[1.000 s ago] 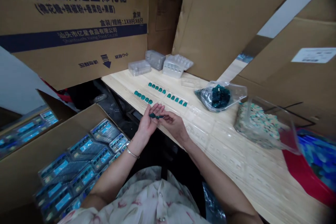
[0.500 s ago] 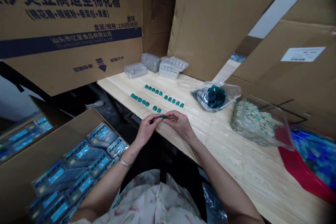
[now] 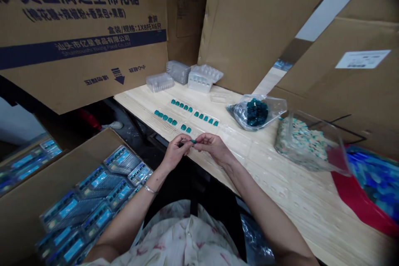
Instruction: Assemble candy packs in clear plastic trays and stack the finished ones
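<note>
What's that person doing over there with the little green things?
The person's left hand and right hand are together at the table edge, pinching a small teal piece between them. More teal pieces sit in short rows just beyond. A clear bag of dark teal pieces lies farther to the right, and an open cardboard box of blue-labelled packs stands to the left.

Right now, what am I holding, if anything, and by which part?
A small teal-green piece, between the fingers of your left hand and right hand; which part is gripped is hidden.
</note>
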{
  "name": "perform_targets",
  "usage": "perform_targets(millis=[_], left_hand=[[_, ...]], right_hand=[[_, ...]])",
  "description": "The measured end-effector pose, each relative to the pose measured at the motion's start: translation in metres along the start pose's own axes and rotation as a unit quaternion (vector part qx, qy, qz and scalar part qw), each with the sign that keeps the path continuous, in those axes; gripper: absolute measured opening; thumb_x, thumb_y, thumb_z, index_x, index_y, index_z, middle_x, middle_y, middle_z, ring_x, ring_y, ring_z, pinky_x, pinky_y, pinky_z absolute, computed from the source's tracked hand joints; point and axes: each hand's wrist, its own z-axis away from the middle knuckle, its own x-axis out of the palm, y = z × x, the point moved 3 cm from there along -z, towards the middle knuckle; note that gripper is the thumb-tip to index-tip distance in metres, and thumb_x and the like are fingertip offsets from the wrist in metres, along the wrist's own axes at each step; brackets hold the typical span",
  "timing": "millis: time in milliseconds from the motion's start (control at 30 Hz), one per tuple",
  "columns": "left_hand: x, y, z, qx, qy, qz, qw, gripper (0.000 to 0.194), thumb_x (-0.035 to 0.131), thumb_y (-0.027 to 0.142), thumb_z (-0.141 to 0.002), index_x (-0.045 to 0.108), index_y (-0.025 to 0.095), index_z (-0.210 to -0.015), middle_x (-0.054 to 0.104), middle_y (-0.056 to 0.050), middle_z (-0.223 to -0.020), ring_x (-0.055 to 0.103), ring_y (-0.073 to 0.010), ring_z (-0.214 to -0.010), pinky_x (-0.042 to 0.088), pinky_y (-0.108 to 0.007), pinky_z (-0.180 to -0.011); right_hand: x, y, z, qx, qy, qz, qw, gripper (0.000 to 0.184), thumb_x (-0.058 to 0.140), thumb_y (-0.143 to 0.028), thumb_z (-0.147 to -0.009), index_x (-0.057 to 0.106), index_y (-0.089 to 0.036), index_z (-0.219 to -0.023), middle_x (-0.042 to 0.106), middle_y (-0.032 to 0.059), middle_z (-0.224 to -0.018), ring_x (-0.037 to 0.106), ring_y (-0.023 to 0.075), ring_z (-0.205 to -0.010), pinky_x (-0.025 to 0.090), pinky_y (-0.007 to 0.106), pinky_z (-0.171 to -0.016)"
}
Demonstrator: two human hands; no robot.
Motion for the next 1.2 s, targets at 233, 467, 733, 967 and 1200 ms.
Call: perform_targets(millis=[233,467,733,967,1200], left_hand=[[0.007,-0.002,0.0,-0.055,-0.023,0.128,0.99,0.027,0.069,0.035,-0.072,0.051,0.016,-0.069,0.052,0.003,-0.069,0.037,-0.0015,-0.043,0.028,-0.02,-0.044],[0.015,-0.004,0.011,-0.161,-0.061,0.26,0.95,0.025,0.071,0.03,-0.072,0.052,0.015,-0.075,0.034,0.01,-0.05,0.024,-0.0004,-0.039,0.019,-0.015,-0.04],[0.017,-0.012,0.013,-0.184,-0.011,0.333,0.925,0.022,0.072,0.025,-0.072,0.054,0.012,-0.075,0.034,0.009,-0.054,0.022,0.0014,-0.04,0.017,-0.013,-0.038],[0.009,-0.019,0.014,-0.158,0.033,0.213,0.964,0.027,0.072,0.034,-0.07,0.055,0.014,-0.076,0.038,0.009,-0.051,0.029,-0.0002,-0.039,0.019,-0.015,-0.039],[0.009,-0.012,0.014,-0.185,0.015,0.207,0.961,0.028,0.073,0.035,-0.068,0.058,0.013,-0.075,0.04,0.008,-0.052,0.029,0.0004,-0.039,0.019,-0.015,-0.039]], right_hand=[[0.002,0.003,0.002,0.014,0.004,-0.077,0.997,0.027,0.08,-0.025,-0.055,0.065,-0.018,-0.076,0.064,-0.0019,-0.074,0.055,0.0086,-0.063,0.042,0.023,-0.061],[-0.001,0.014,0.003,0.057,0.013,-0.162,0.985,0.029,0.081,-0.027,-0.056,0.063,-0.019,-0.077,0.059,-0.0031,-0.069,0.052,0.0078,-0.059,0.042,0.022,-0.059],[-0.004,0.02,-0.001,0.004,0.048,-0.036,0.998,0.024,0.073,-0.032,-0.067,0.062,-0.02,-0.084,0.056,-0.004,-0.066,0.051,0.008,-0.058,0.041,0.022,-0.057],[0.005,0.007,0.013,-0.21,0.047,0.312,0.925,0.014,0.061,-0.025,-0.079,0.069,-0.023,-0.091,0.062,0.0045,-0.089,0.058,0.014,-0.075,0.048,0.028,-0.068],[0.0,0.007,0.008,-0.207,0.022,0.301,0.93,0.011,0.065,-0.026,-0.077,0.069,-0.021,-0.086,0.063,0.0042,-0.085,0.06,0.0139,-0.075,0.048,0.026,-0.065]])
